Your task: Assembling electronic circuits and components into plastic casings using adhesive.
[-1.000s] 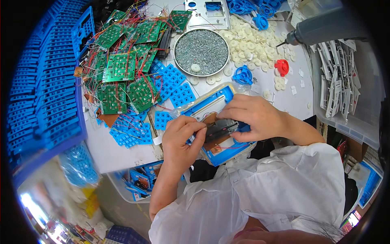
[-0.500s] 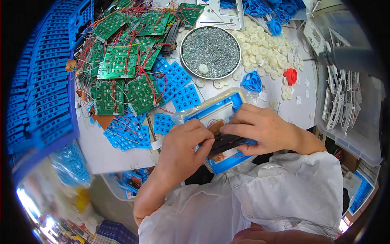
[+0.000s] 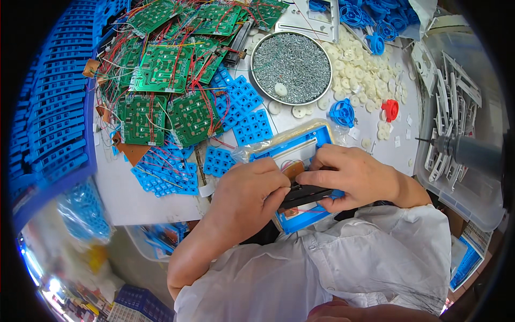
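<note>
A blue rectangular plastic housing (image 3: 314, 217) lies tilted at the near edge of the table, with a brown board (image 3: 293, 169) and thin red wires inside. Across it sits a long black plastic strip (image 3: 304, 196). My left hand (image 3: 249, 193) pinches the strip's left end between thumb and fingers. From the right, my right hand (image 3: 351, 174) grips the same strip, thumb below and fingers on top. The fingers hide part of the strip and of the housing. Clear plastic wrap (image 3: 252, 154) lies against the housing's far side.
Green circuit boards (image 3: 161, 67) with wires pile up at left, over blue keypad sheets (image 3: 252, 127). Beyond my hands stand a round tray of screws (image 3: 292, 67) and scattered cream discs (image 3: 357, 75). An electric screwdriver (image 3: 466, 153) hangs at right above a clear bin (image 3: 472, 209).
The view has shifted, so the table's contents sit slightly further right. The screwdriver appears lower, its bit now showing. Both hands still hold the black strip, which looks slightly turned.
</note>
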The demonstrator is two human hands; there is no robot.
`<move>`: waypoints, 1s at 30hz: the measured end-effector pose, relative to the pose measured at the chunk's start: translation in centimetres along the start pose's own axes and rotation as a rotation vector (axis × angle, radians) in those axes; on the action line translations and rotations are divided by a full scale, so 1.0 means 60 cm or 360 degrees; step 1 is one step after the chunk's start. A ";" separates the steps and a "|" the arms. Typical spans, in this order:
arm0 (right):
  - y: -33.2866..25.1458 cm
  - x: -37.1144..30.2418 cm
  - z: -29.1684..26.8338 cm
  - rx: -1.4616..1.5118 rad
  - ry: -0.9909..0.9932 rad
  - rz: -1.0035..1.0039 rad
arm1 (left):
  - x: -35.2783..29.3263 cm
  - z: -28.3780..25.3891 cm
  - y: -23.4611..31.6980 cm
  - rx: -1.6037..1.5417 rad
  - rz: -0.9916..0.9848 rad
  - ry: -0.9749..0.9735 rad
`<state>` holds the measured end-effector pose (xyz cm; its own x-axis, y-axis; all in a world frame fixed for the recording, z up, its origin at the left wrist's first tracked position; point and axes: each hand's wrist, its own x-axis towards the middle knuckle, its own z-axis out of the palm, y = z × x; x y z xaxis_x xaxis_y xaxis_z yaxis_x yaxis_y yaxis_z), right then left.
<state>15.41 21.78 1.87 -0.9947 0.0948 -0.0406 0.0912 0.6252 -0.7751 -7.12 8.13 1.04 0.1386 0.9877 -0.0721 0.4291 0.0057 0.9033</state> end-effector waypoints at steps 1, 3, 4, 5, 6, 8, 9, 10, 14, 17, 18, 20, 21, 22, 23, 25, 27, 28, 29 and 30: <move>-0.001 0.001 -0.001 0.0001 -0.0004 0.0002 | -0.001 0.001 -0.001 -0.0018 -0.0009 0.0009; -0.001 0.001 0.000 0.0001 -0.0005 0.0003 | -0.002 0.003 -0.001 -0.0053 -0.0023 0.0025; 0.000 0.000 0.000 -0.0001 -0.0003 0.0001 | -0.003 0.003 -0.002 -0.0046 -0.0027 0.0012; 0.000 0.000 0.000 -0.0003 -0.0002 -0.0002 | -0.003 0.003 -0.002 -0.0040 -0.0031 0.0000; 0.000 0.000 0.000 -0.0012 -0.0016 0.0005 | -0.003 0.003 -0.002 -0.0035 -0.0034 -0.0013; -0.002 0.000 -0.002 -0.0030 -0.0046 0.0018 | -0.002 0.003 -0.004 0.0032 -0.0013 -0.0044; -0.003 0.002 -0.003 -0.0033 -0.0056 0.0017 | -0.002 0.003 -0.004 0.0068 -0.0006 -0.0060; -0.004 0.004 -0.004 -0.0035 -0.0066 0.0016 | -0.002 0.003 -0.004 0.0101 -0.0005 -0.0070; -0.007 0.006 -0.008 -0.0024 -0.0129 0.0023 | 0.004 0.002 0.003 0.0187 -0.0010 -0.0106; -0.007 0.010 -0.012 -0.0018 -0.0213 0.0024 | 0.006 0.001 0.007 0.0226 -0.0003 -0.0133; -0.007 0.011 -0.014 -0.0025 -0.0249 0.0027 | 0.007 0.000 0.007 0.0240 0.0003 -0.0145; -0.011 0.015 -0.019 -0.0039 -0.0321 0.0033 | 0.007 0.002 0.009 0.0318 0.0030 -0.0166; -0.013 0.017 -0.021 -0.0043 -0.0336 0.0027 | 0.006 0.002 0.010 0.0359 0.0041 -0.0177; -0.015 0.018 -0.023 -0.0047 -0.0351 0.0021 | 0.005 0.001 0.013 0.0396 0.0038 -0.0220; -0.016 0.019 -0.024 -0.0051 -0.0366 0.0015 | 0.002 0.000 0.018 0.0434 0.0035 -0.0263; -0.018 0.020 -0.026 -0.0042 -0.0371 0.0021 | -0.005 -0.002 0.031 0.0521 0.0006 -0.0317; -0.019 0.021 -0.025 -0.0028 -0.0370 0.0022 | -0.014 0.004 0.050 0.0620 -0.0042 -0.0340; -0.018 0.022 -0.025 -0.0019 -0.0368 0.0019 | -0.019 0.010 0.056 0.0659 -0.0065 -0.0313; -0.018 0.022 -0.025 -0.0010 -0.0365 0.0016 | -0.024 0.017 0.061 0.0698 -0.0088 -0.0287; -0.018 0.022 -0.025 -0.0013 -0.0367 0.0016 | -0.028 0.025 0.066 0.0738 -0.0108 -0.0261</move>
<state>14.05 22.40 3.62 -0.9782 -0.0780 -0.1922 0.1007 0.6314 -0.7689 -4.33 6.24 4.14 0.2194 0.9497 -0.2236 0.7888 -0.0378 0.6135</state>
